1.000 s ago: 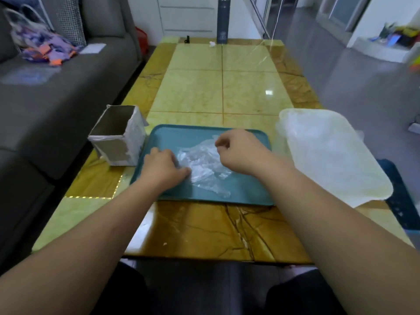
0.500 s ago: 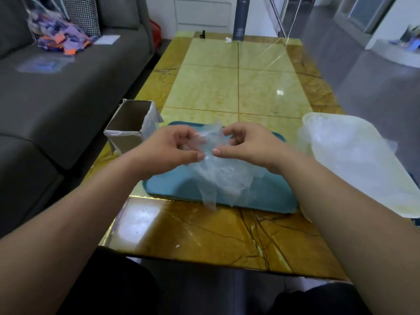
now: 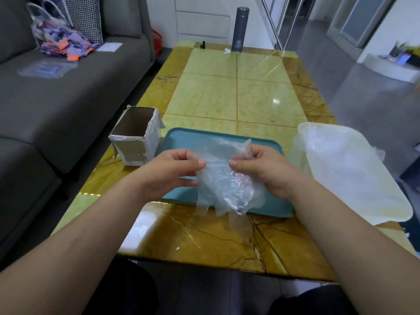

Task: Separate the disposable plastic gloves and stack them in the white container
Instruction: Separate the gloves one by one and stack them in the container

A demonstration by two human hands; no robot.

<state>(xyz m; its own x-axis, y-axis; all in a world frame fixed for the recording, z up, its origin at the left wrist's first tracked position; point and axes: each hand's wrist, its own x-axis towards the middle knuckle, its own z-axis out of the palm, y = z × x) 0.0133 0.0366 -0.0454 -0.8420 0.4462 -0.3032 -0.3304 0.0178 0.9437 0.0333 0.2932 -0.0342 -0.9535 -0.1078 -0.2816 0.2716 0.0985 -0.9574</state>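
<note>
Teal tray (image 3: pixel 181 139), clear gloves (image 3: pixel 223 185), yellow-marbled table (image 3: pixel 259 96)

place: home living room | cues: grey sofa (image 3: pixel 68 94), marble coffee table (image 3: pixel 236 98)

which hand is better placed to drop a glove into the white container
Probably the right. The right hand pinches the gloves on the side next to the white container; the left hand pinches them on the far side, by the cardboard box.

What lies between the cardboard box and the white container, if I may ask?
In the head view, the teal tray lies between them; the left hand and right hand pinch plastic gloves above it.
</note>
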